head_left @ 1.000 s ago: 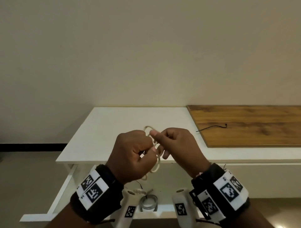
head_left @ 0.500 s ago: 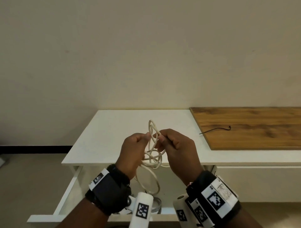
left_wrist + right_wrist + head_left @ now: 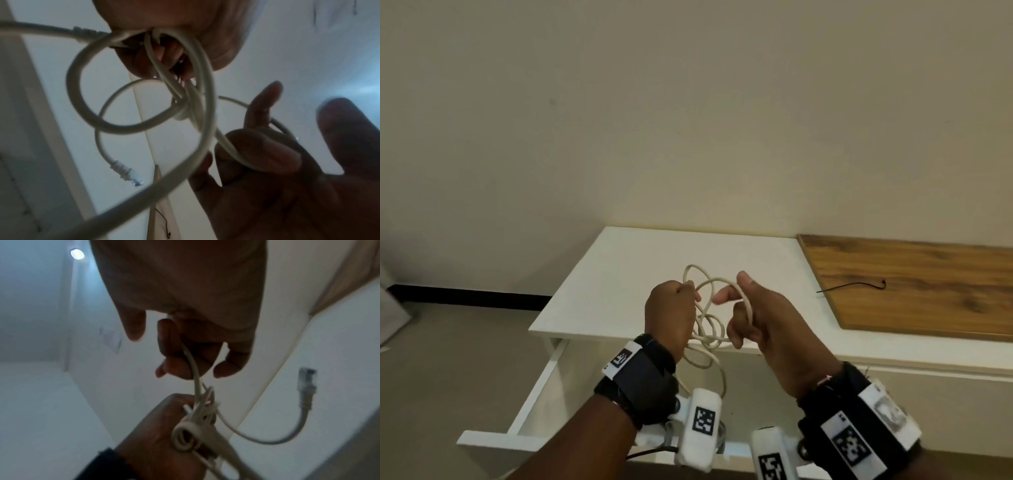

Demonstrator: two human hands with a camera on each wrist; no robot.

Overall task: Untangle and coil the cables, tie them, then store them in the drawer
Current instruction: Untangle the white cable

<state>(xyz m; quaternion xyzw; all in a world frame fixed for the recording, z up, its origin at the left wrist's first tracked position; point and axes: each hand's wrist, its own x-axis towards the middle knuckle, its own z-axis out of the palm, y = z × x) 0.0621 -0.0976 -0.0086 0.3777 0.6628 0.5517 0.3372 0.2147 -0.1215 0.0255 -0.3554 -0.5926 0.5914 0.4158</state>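
Note:
A cream cable (image 3: 705, 329) hangs in loose tangled loops between my hands, above the front edge of the white table (image 3: 626, 274). My left hand (image 3: 671, 315) grips several loops in a fist; the left wrist view shows the strands running out of its curled fingers (image 3: 164, 53). My right hand (image 3: 760, 318) has thumb and forefinger stretched out, while a lower finger (image 3: 257, 154) is hooked round one strand. One plug end (image 3: 123, 170) dangles free below the hands, also seen in the right wrist view as the plug (image 3: 306, 382). The open drawer (image 3: 517, 442) lies beneath.
A wooden board (image 3: 911, 291) lies on the table at the right, with a thin black tie wire (image 3: 852, 285) on it. The white drawer is pulled out toward me under the table's left part. A bare wall stands behind; floor lies to the left.
My hands have drawn apart and the bunched loops have spread open. The right hand's thumb and forefinger have straightened. The head view has swung a little to the right.

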